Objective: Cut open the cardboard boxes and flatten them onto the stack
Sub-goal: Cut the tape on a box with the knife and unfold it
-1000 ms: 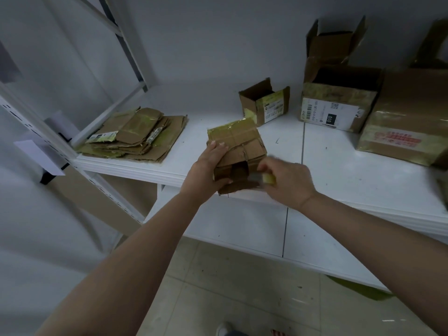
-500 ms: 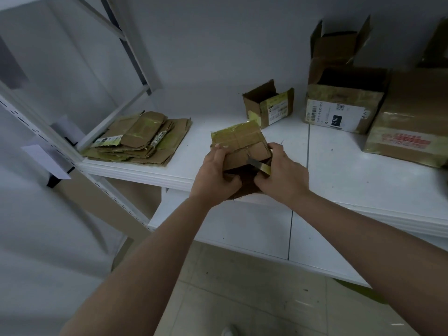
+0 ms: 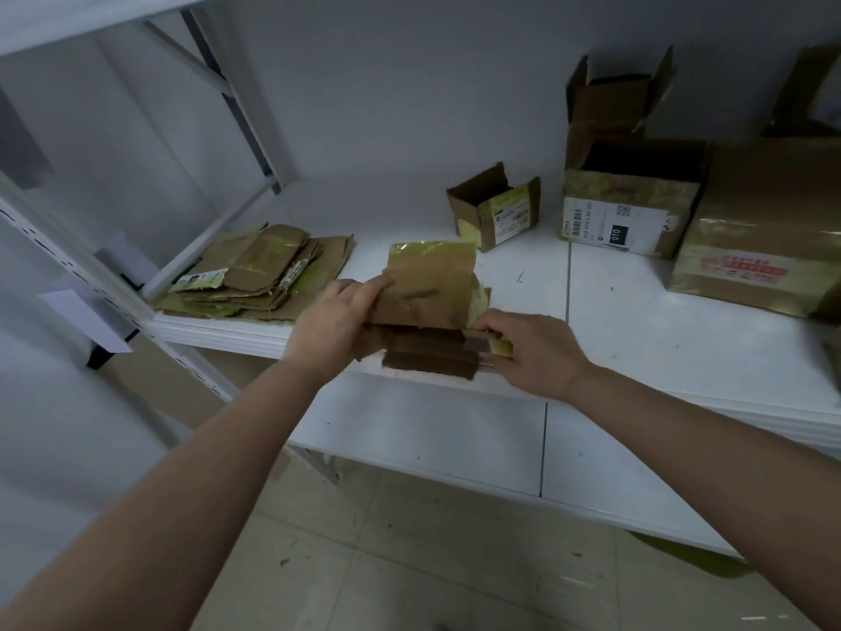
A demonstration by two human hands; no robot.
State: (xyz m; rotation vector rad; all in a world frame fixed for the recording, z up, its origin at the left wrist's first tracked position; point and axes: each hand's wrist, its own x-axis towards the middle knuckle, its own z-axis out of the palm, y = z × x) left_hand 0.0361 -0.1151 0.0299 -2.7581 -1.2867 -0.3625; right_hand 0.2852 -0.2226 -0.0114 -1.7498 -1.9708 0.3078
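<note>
A small brown cardboard box (image 3: 430, 284) with yellowish tape is spread nearly flat at the front edge of the white shelf (image 3: 637, 321). My left hand (image 3: 336, 321) grips its left edge, thumb on top. My right hand (image 3: 532, 348) holds its right side together with a yellow-handled cutter (image 3: 489, 346), whose grey blade part lies against the cardboard. A stack of flattened boxes (image 3: 259, 275) lies on the shelf to the left.
Behind stand a small open box (image 3: 498, 207), a larger open box with a white label (image 3: 628, 207) and a big taped box (image 3: 764, 239) at the right. A white upright and braces frame the left side. A lower shelf and tiled floor lie below.
The box has gone from a folded-up shape to an opened, nearly flat sheet. My hands have moved apart along its sides, the right one still with the cutter.
</note>
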